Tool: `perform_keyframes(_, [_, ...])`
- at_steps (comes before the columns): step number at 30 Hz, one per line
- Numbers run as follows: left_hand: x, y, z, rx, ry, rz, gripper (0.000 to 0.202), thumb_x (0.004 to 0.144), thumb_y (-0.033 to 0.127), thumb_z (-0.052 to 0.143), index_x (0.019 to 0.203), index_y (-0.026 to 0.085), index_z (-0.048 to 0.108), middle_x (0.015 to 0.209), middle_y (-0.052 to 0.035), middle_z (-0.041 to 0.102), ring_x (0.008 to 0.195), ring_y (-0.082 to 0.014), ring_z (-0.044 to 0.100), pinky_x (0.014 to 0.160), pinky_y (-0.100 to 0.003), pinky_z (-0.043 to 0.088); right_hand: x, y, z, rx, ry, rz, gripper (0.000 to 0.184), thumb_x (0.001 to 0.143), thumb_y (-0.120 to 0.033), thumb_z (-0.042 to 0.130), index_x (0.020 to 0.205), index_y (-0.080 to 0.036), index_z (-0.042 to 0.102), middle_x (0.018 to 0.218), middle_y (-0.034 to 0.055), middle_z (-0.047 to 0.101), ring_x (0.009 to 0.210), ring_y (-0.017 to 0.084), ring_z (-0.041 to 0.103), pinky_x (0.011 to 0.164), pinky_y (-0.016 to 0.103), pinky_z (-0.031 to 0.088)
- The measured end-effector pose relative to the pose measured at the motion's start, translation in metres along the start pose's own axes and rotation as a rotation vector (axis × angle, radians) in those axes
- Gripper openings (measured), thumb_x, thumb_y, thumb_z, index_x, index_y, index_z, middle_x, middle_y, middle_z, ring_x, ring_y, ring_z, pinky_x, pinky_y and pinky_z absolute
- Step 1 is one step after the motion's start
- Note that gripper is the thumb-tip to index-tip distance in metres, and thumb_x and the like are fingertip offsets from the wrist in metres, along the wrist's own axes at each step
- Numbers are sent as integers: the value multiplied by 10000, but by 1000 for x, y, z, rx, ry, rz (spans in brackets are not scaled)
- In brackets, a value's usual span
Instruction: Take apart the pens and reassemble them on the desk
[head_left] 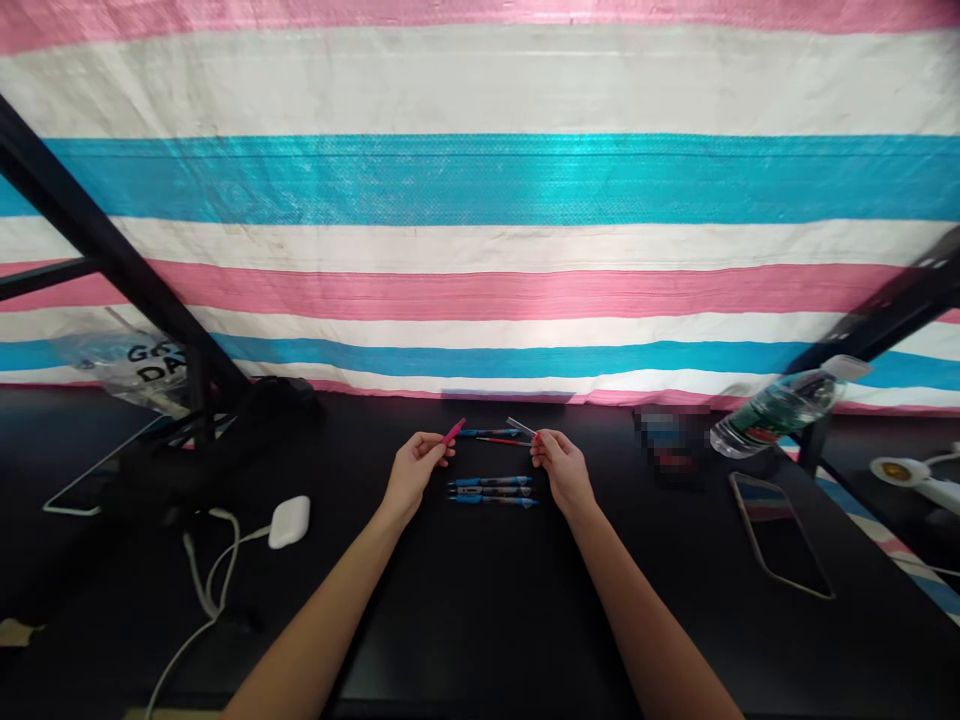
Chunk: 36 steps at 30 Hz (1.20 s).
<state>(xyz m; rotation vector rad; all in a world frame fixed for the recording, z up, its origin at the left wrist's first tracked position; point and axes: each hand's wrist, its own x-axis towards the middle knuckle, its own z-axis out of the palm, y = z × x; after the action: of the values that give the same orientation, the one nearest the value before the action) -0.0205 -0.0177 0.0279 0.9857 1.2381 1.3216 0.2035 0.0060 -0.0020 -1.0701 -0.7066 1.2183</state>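
My left hand (417, 468) is closed on a pink pen part (453, 432), which points up and to the right. Between the fingers of my right hand (561, 468) is a clear pen barrel (520, 427), tilted up to the left, with some red at its lower end. The two parts are held apart. Behind and between the hands lie a blue pen (487, 433) and a thin red pen refill (501, 441). Closer to me, three blue pens (491, 491) rest side by side on the black table (487, 600).
To the left are a white earbud case (289, 522) and a white cable (217, 600). On the right lie a phone (781, 535) and a tilted water bottle (780, 408), near a pixelated patch. A striped sheet (480, 180) hangs behind the table, between black frame bars (112, 240).
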Motion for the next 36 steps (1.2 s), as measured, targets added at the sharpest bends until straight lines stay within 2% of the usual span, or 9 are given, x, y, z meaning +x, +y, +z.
perform_keyframes(4, [0,0,0,-68,-50,-42,309,651,302,738,867,128,602,911,-108,686,845,-217,660,614,-264,474,1,-1,-2,71,-67,61,311,604,-420,763,753,-180,633,656,27,612,580,150,561,471,268,413])
perform_keyframes(7, [0,-2,0,-108,-69,-54,355,668,309,729,950,136,601,916,-101,678,828,-211,664,607,-262,474,2,-1,-3,80,-113,67,273,639,-389,728,806,-191,643,646,9,593,582,148,560,480,270,408])
perform_keyframes(12, [1,-3,2,-144,-50,-82,337,726,329,640,996,132,592,818,-66,645,699,-157,632,586,-264,459,0,-2,-1,119,-107,76,248,649,-374,703,797,-182,649,618,2,559,553,139,526,467,272,382])
perform_keyframes(16, [2,-6,3,-183,-27,-65,258,733,325,597,908,137,575,669,-3,571,562,-108,541,515,-242,399,-2,-4,1,130,-128,89,243,666,-384,687,789,-181,635,600,-8,525,534,127,494,459,262,361])
perform_keyframes(21, [4,-9,2,-222,-32,-50,246,748,364,601,867,155,546,560,50,474,469,-75,435,447,-211,306,-5,-6,4,164,-141,81,226,695,-409,665,757,-201,602,505,-63,384,456,94,369,444,250,316])
perform_keyframes(24, [4,-8,1,-240,-36,-33,320,765,396,612,967,157,544,571,48,490,482,-78,435,445,-208,304,-8,-7,7,185,-133,58,263,711,-445,668,775,-196,613,498,-72,351,454,86,334,442,243,298])
perform_keyframes(28, [2,-2,1,-233,-46,-33,406,757,397,654,1055,140,554,662,-1,573,567,-106,512,505,-235,383,-8,-6,7,179,-141,59,321,721,-479,678,846,-184,642,545,-53,407,488,91,370,457,246,310])
perform_keyframes(32, [0,2,4,-170,-36,-38,431,706,364,720,1050,132,604,808,-50,623,664,-125,554,567,-252,433,-6,-1,4,148,-130,46,356,713,-497,685,879,-185,652,583,-36,449,510,103,400,462,254,328])
perform_keyframes(36, [0,-2,3,-103,-42,0,404,698,364,720,1016,130,635,832,-55,623,691,-131,556,558,-241,433,-5,3,4,148,-136,51,350,701,-475,700,891,-183,667,618,-20,492,525,107,431,461,253,340])
